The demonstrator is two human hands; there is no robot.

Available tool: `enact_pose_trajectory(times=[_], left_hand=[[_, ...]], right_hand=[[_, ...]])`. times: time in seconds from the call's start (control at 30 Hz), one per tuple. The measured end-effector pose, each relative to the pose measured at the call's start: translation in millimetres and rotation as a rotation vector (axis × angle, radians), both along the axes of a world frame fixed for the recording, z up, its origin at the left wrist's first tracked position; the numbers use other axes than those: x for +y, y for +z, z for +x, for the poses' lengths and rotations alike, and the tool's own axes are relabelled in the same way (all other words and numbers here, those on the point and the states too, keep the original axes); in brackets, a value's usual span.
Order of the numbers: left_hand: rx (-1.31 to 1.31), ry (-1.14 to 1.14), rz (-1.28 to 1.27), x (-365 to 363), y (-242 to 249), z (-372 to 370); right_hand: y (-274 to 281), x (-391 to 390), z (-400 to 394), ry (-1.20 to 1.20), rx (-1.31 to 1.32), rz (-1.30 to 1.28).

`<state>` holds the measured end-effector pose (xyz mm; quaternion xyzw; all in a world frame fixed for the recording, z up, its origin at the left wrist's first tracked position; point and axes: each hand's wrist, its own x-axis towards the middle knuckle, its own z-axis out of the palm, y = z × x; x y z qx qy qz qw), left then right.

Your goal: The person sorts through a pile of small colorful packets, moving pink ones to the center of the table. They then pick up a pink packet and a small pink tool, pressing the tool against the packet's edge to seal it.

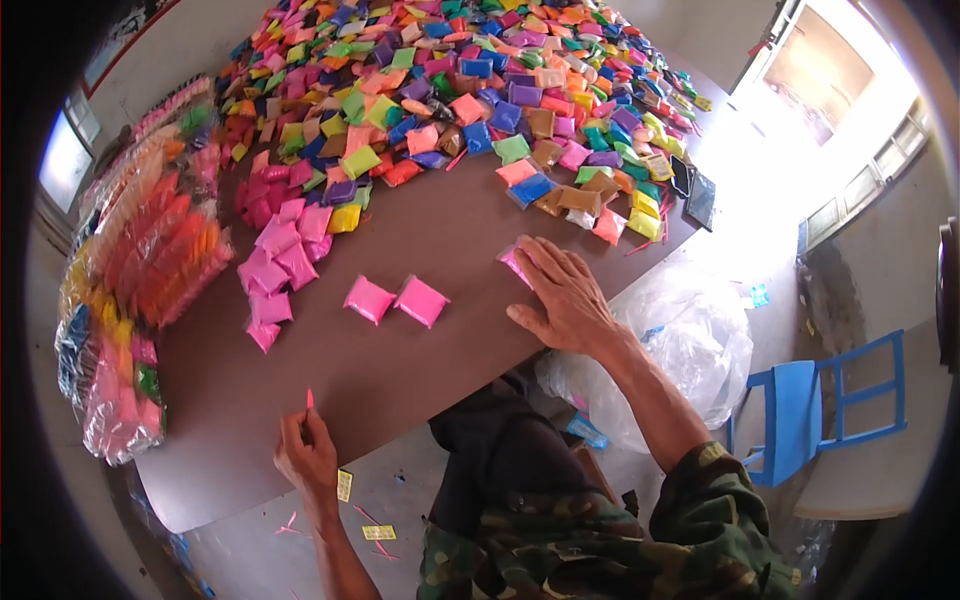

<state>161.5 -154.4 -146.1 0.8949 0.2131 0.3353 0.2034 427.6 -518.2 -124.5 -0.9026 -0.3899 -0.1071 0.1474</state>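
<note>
My left hand (pixel 307 452) is closed in a pinch near the table's front left edge. A small pink pointed plastic stick (pixel 310 399) sticks up out of its fingers; the rest of it is hidden. My right hand (pixel 568 290) lies with fingers stretched out over a pink-purple packet (pixel 513 262), thumb apart, covering part of it. Between the hands, two plump pink packets (pixel 422 301) in clear wrap lie side by side. Left of them is a loose cluster of pink packets (pixel 267 272).
A big heap of many-coloured packets (pixel 470 68) covers the table's far side. Bundled bagged packets (pixel 160 260) line the left. Phones (pixel 701 200) lie at the right edge. Beside my right arm are a clear plastic bag (pixel 690 350) and a blue chair (pixel 797 420).
</note>
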Motion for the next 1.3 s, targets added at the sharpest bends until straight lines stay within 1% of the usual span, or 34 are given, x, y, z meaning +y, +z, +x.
enact_pose_trajectory(times=[0.13,0.43,0.53,0.63,0.73,0.83,1.03,1.3], left_hand=[[0.015,-0.004,0.016,1,-2,-2],[0.001,0.014,0.048,-2,-2,3],[0.03,0.008,0.022,4,-7,-1],[-0.015,0.006,0.049,0,-5,0],[-0.004,0.009,0.089,0,-3,-1],[0.024,0.022,0.031,3,-8,-4],[-0.024,0.009,0.061,1,-7,0],[-0.008,0.015,0.084,-2,-4,4]], right_hand=[[-2,1,-1,0.005,0.06,-0.043],[0,7,-10,-0.044,0.076,-0.037],[-3,6,-9,-0.03,0.062,-0.018],[-4,5,-8,-0.021,0.046,0.001],[-4,1,-4,-0.038,0.085,0.065],[-3,-8,-4,-0.063,0.003,0.053],[-3,-13,-1,-0.012,0.004,-0.019],[-1,-6,0,-0.013,0.059,0.079]])
